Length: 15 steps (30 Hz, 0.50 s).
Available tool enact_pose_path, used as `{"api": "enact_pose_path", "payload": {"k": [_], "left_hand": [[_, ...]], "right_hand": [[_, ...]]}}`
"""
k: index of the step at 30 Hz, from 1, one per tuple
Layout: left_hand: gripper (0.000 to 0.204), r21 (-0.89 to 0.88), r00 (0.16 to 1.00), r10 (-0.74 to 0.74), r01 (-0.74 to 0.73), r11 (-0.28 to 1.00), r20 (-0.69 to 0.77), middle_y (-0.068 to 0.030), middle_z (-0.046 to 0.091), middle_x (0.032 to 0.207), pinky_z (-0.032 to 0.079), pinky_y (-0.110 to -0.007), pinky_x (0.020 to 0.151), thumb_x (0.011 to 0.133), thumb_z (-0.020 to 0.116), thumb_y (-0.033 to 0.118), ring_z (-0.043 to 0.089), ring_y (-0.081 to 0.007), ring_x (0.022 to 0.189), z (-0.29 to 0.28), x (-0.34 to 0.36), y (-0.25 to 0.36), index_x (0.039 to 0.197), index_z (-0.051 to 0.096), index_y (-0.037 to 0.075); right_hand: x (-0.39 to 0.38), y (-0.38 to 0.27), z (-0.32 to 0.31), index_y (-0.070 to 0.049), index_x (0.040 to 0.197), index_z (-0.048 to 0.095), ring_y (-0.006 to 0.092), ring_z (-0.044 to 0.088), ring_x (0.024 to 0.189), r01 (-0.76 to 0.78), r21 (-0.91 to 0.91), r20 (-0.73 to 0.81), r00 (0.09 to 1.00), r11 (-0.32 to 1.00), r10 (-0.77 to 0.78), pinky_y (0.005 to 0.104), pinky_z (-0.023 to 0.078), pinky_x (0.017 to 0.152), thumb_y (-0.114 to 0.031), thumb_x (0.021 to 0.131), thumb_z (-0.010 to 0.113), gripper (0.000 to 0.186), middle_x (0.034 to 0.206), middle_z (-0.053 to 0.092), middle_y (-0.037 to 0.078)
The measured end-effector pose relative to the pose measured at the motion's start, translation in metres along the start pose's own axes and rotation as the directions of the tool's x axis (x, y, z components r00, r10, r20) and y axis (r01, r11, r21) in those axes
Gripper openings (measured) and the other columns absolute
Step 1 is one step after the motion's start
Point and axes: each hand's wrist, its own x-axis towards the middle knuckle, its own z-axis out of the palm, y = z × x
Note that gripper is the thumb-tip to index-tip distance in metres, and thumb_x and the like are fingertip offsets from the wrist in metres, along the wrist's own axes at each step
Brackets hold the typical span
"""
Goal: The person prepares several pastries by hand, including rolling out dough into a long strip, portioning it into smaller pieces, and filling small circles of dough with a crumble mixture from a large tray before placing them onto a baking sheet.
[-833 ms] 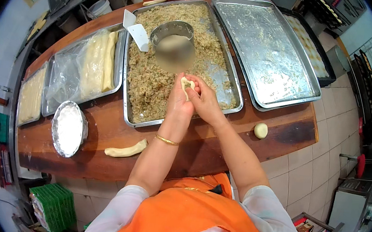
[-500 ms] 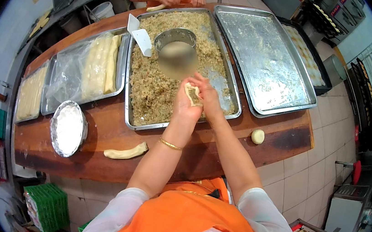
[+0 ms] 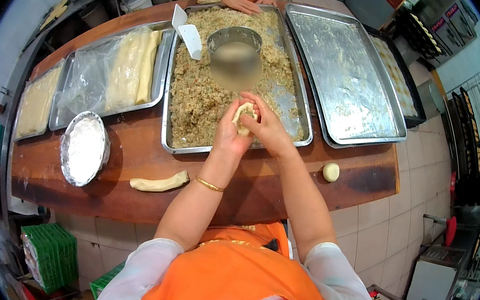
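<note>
Over the near edge of a metal tray (image 3: 166,133) of crumbly, tan filling (image 3: 194,106), my two hands work on one cup-shaped piece of dough (image 3: 240,128). My left hand (image 3: 228,140) cradles it from below and the left, fingers curled around its side. Against its right rim, my right hand (image 3: 272,131) presses, with the thumb at the opening. The inside of the dough is mostly hidden by that thumb. A small round dough ball (image 3: 330,172) rests on the wooden table right of my forearms. Left of them lies a dough strip (image 3: 159,182).
A metal ring (image 3: 235,31) and a white scraper (image 3: 189,40) sit in the filling. At left are a bowl of white flour (image 3: 82,150) and trays of dough strips (image 3: 148,68). A crumb-streaked metal tray (image 3: 343,79) stands right. Across the table, a co-worker's hand (image 3: 240,2) reaches over the filling tray.
My right thumb has moved into the dough's opening, and the dough looks rounder. Across the table, the co-worker's hand has left a dough strip and extended over the filling. The view has shifted slightly.
</note>
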Motion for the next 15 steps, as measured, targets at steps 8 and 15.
{"api": "enact_pose_path", "payload": {"k": [8,15], "left_hand": [[0.036,-0.034,1.000,0.004,-0.004,0.999,-0.013,-0.0082,0.064,0.095,0.056,-0.034,0.079,0.103,0.052,0.043,0.063,-0.0204,0.087,-0.006,0.003,-0.001,0.103,0.060,0.007],[0.041,0.090,0.943,0.059,-0.093,0.992,0.329,-0.0073,0.064,0.109,0.056,-0.037,0.087,0.103,0.050,0.046,0.064,-0.0201,0.100,-0.011,-0.015,0.011,0.117,0.058,0.008]], "right_hand": [[-0.003,0.020,0.012,-0.003,0.130,0.057,0.0154,0.062,0.103,-0.010,-0.084,-0.047,0.999,0.996,0.006,0.0287,0.049,0.091,-0.002,0.089,0.059,0.041,0.112,0.066,0.008],[-0.005,-0.016,0.009,-0.006,0.136,0.052,0.0148,0.056,0.114,-0.097,0.249,0.107,0.992,0.963,0.073,0.0308,0.045,0.100,-0.004,0.088,0.059,0.049,0.125,0.059,0.005]]}}
